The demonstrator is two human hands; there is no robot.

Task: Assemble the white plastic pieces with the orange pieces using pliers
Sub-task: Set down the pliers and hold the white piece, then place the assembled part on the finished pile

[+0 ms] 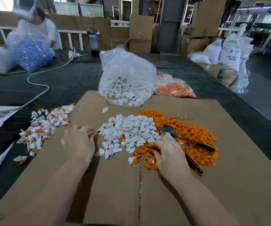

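Two bare forearms reach forward over a flattened cardboard sheet that covers the near part of the dark desk. The left hand lies palm down on the cardboard at the left edge of the white pile, its fingers extended and relaxed, the tips touching or just beside a small white piece; whether anything is pinched cannot be told. The right hand rests where the white and orange piles meet, its fingers curled down among the orange pieces; what they grip, if anything, is hidden. The pliers lie on the orange pile just beyond and to the right of the right hand, metal head toward the far left, dark handles spread toward the near right. The white plastic pieces form a loose heap at the middle of the cardboard, and the orange pieces form a broader heap touching its right side. To the left, at the cardboard's edge, lies a separate heap of assembled white-and-orange parts. Beyond the heaps stands an open clear bag of white pieces, with a bag of orange pieces just beside it on the right. A pale cable curves across the desk at far left. At the far side another person handles a bag of blue parts, near a water bottle and stacked cardboard boxes.
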